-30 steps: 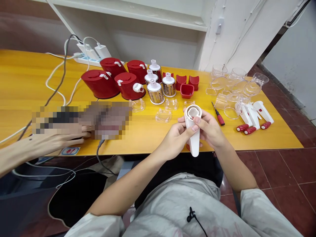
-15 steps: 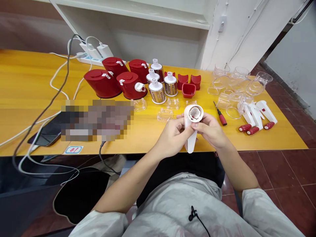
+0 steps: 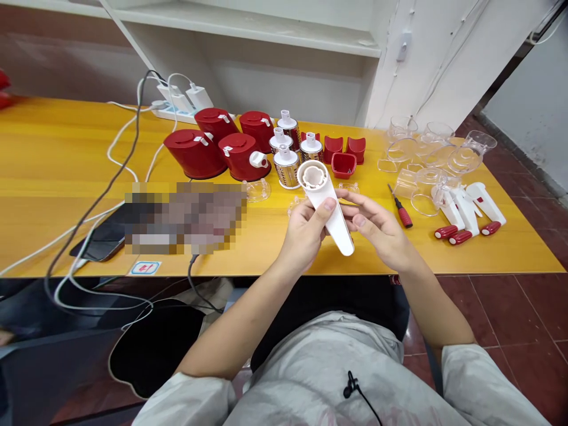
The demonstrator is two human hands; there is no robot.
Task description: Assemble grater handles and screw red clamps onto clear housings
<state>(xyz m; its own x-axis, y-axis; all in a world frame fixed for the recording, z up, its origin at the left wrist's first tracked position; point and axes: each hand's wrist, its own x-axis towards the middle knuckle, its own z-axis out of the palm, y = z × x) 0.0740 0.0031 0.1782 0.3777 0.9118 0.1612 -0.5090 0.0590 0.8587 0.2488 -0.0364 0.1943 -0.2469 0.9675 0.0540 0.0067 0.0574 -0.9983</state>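
Observation:
I hold a white plastic crank handle (image 3: pixel 326 204) above the front of the yellow table (image 3: pixel 53 177). Its round socket end points up and to the left. My left hand (image 3: pixel 308 234) grips it around the middle, thumb on top. My right hand (image 3: pixel 377 228) sits just to the right with its fingers spread, fingertips touching the handle's lower part. Behind the handle stand several metal grater drums (image 3: pixel 287 165) with white caps, and clear plastic lids (image 3: pixel 257 189) lie flat on the table.
Red housings (image 3: pixel 195 154) stand at the back centre, small red cups (image 3: pixel 344 164) beside the drums. A red-handled screwdriver (image 3: pixel 402 207), clear hoppers (image 3: pixel 426 160) and more white handles (image 3: pixel 465 210) lie to the right. A power strip (image 3: pixel 177 103), cables and a phone (image 3: pixel 104 236) are left.
The handle has tilted so its socket end swung up and left. My right hand has loosened from it and its fingers have spread. Another person's hand at the left, seen a second ago, is gone.

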